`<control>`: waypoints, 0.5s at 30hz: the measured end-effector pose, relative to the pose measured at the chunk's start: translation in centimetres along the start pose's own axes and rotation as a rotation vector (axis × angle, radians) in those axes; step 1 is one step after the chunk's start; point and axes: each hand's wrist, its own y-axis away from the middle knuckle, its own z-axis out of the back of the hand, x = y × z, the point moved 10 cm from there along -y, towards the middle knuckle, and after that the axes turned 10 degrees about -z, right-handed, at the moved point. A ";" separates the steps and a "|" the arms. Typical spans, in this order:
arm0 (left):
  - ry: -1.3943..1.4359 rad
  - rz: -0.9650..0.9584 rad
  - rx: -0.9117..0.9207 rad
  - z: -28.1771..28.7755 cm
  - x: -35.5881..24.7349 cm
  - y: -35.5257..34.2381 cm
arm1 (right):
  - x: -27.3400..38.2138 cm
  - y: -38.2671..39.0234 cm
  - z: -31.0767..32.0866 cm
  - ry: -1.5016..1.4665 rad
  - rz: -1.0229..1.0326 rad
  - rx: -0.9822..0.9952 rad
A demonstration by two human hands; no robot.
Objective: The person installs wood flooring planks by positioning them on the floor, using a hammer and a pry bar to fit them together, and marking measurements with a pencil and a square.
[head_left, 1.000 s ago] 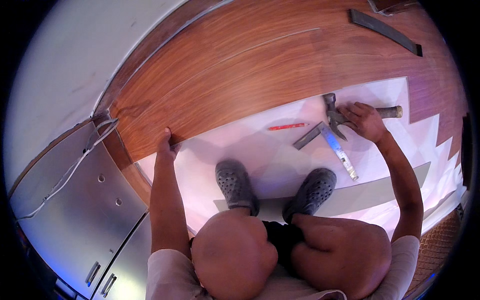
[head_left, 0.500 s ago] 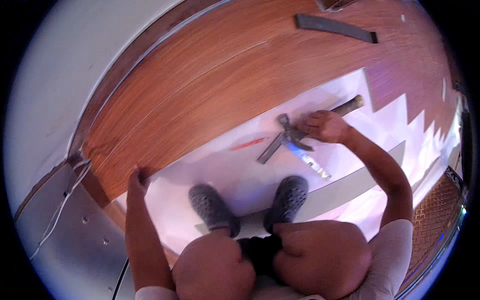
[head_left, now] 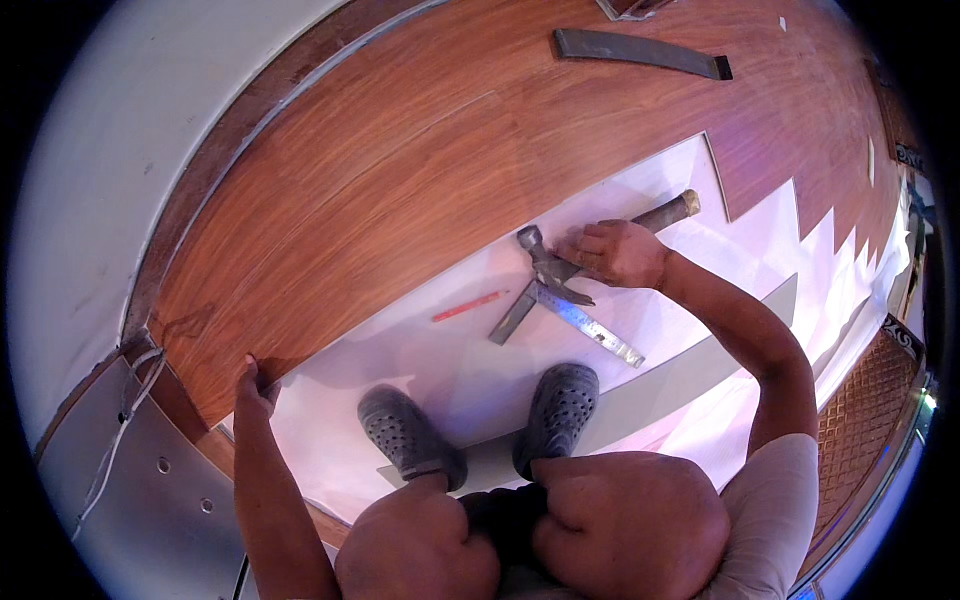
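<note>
At the near left edge of the reddish-brown wood-look flooring (head_left: 330, 240), my left hand (head_left: 257, 388) rests with its thumb stretched out on the board; its other fingers are partly hidden. My right hand (head_left: 628, 252) is closed over the handle of a claw hammer (head_left: 668, 211), which lies on the white underlay (head_left: 420, 360). The hammer's metal head points left, and its claw overlaps a try square (head_left: 590, 325) with a dark stock and a silver blade. Left of the square lies a red pencil (head_left: 468, 306).
A dark flat metal bar (head_left: 640, 50) lies on the flooring at the far side. The boards end in a stepped edge at right. My grey clogs (head_left: 560, 415) stand on the underlay beside a grey strip (head_left: 690, 385). A metal panel (head_left: 140, 470) with a white cable is at left.
The view has shifted slightly, moving the scene a little left in the picture. Both hands keep about the same places, my left at the board edge and my right over the hammer handle.
</note>
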 end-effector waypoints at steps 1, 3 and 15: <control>0.010 -0.016 0.048 1.0 0.2 -0.9 | 0.6 -0.2 -0.4 -0.007 0.054 0.020; 0.023 -0.044 0.131 1.8 0.1 -1.8 | 0.8 -0.9 -0.1 -0.016 0.086 0.004; -0.076 0.043 0.110 0.4 1.2 -1.6 | 0.3 -1.0 0.8 -0.014 0.003 -0.050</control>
